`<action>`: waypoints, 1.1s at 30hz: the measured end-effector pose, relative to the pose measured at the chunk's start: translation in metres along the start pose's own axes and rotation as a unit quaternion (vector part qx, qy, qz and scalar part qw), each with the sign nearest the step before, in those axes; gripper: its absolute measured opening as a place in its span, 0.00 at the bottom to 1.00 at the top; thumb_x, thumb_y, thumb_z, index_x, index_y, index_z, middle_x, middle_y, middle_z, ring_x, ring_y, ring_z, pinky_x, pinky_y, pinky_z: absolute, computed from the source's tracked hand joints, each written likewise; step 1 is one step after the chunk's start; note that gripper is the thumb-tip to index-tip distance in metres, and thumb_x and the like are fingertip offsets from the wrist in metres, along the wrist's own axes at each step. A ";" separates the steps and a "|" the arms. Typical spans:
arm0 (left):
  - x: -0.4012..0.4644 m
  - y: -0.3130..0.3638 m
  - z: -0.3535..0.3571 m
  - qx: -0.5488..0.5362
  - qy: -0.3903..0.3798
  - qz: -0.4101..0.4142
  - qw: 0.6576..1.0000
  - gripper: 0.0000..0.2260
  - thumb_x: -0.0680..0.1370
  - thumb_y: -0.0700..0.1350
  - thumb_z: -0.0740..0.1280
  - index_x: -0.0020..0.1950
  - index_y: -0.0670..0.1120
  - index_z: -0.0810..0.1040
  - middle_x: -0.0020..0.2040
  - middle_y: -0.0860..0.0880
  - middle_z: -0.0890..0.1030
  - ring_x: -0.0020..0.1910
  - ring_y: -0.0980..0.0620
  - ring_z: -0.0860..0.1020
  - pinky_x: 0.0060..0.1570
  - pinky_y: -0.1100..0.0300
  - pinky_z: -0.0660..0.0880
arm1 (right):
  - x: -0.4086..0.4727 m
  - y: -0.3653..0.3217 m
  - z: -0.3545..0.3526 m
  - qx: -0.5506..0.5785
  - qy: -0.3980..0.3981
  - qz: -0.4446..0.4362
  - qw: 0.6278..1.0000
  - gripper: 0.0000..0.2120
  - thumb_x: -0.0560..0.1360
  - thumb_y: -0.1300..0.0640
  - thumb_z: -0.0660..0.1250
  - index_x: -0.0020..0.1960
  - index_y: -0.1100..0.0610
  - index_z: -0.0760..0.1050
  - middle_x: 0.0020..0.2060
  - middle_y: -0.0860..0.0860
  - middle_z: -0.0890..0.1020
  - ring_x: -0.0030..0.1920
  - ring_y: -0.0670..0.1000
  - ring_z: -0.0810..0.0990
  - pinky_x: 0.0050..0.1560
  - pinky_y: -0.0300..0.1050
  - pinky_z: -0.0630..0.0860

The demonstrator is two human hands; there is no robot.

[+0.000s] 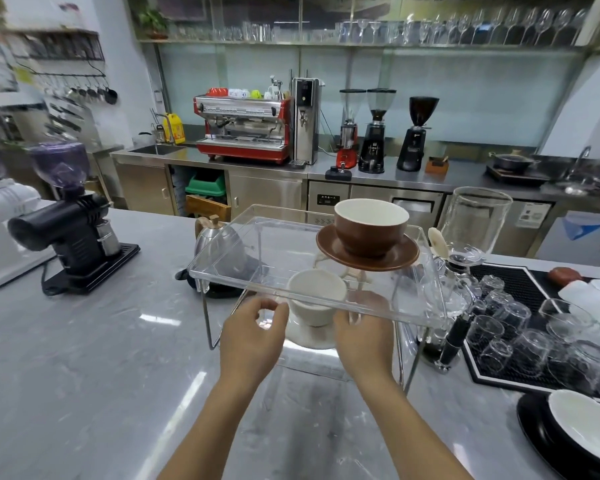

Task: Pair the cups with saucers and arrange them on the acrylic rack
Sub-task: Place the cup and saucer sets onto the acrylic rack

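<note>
A clear acrylic rack point(257, 289) stands on the marble counter. On the right of its top shelf, a brown cup point(369, 233) sits on a brown saucer point(333, 251). Under that shelf, a white cup point(314, 299) rests on a white saucer point(309, 339). My left hand point(252, 337) is just left of the white cup, fingers curved and apart, with nothing in them. My right hand point(364, 341) reaches under the shelf edge and grips the white saucer's right rim. At the bottom right, a black cup point(584, 427) with a white inside sits on a black saucer point(534, 434).
A steel kettle point(219, 247) stands behind the rack. At the left is a black grinder point(73, 233). At the right are a glass siphon brewer point(465, 237) and a black mat point(520, 282) holding several upturned glasses. The back counter holds a red espresso machine point(246, 129).
</note>
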State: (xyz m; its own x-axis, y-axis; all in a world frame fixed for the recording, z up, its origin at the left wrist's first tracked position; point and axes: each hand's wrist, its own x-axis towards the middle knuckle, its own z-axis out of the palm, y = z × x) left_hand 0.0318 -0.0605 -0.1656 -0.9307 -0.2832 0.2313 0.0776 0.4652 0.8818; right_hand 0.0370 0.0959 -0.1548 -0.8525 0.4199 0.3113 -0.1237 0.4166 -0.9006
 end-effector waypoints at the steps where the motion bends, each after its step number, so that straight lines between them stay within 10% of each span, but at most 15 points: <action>1: -0.009 -0.001 -0.001 0.023 0.003 0.030 0.999 0.06 0.77 0.55 0.69 0.49 0.55 0.83 0.50 0.61 0.83 0.54 0.58 0.79 0.51 0.59 0.76 | -0.007 -0.001 -0.001 -0.011 -0.011 -0.024 1.000 0.07 0.76 0.57 0.69 0.52 0.49 0.76 0.55 0.48 0.78 0.57 0.53 0.78 0.58 0.53 0.78; 7: -0.052 -0.013 -0.008 0.140 0.000 0.132 0.981 0.16 0.80 0.52 0.68 0.65 0.49 0.81 0.70 0.49 0.77 0.74 0.48 0.69 0.71 0.52 0.67 | -0.038 0.006 -0.014 -0.134 -0.069 -0.159 0.976 0.18 0.75 0.51 0.63 0.64 0.51 0.76 0.65 0.49 0.78 0.69 0.53 0.70 0.70 0.59 0.68; 14: -0.098 -0.027 -0.021 0.216 -0.010 0.193 0.957 0.25 0.81 0.59 0.56 0.75 0.51 0.72 0.79 0.49 0.65 0.81 0.49 0.56 0.77 0.49 0.59 | -0.075 0.021 -0.033 -0.210 -0.147 -0.200 0.946 0.29 0.80 0.45 0.60 0.79 0.48 0.58 0.80 0.43 0.53 0.80 0.45 0.44 0.79 0.50 0.43; 21: -0.141 -0.041 -0.026 0.224 -0.046 0.169 0.959 0.29 0.81 0.62 0.53 0.80 0.53 0.63 0.82 0.51 0.58 0.81 0.57 0.46 0.78 0.45 0.58 | -0.116 0.037 -0.055 -0.199 -0.218 -0.221 0.929 0.31 0.80 0.44 0.60 0.79 0.47 0.54 0.80 0.42 0.50 0.79 0.42 0.43 0.78 0.44 0.39; 33: -0.204 -0.059 0.012 0.205 -0.104 0.227 0.947 0.27 0.79 0.59 0.60 0.76 0.50 0.70 0.79 0.49 0.66 0.79 0.48 0.59 0.72 0.45 0.64 | -0.156 0.086 -0.116 -0.212 -0.248 -0.190 0.926 0.29 0.79 0.42 0.58 0.78 0.48 0.58 0.79 0.43 0.56 0.79 0.44 0.51 0.78 0.43 0.43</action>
State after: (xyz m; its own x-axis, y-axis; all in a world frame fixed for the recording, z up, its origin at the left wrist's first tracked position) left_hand 0.2124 -0.0200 -0.2700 -0.8884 0.1741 0.4247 0.3800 0.7979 0.4678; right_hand 0.2185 0.1595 -0.2459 -0.9298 -0.2002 0.3089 -0.3416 0.7819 -0.5214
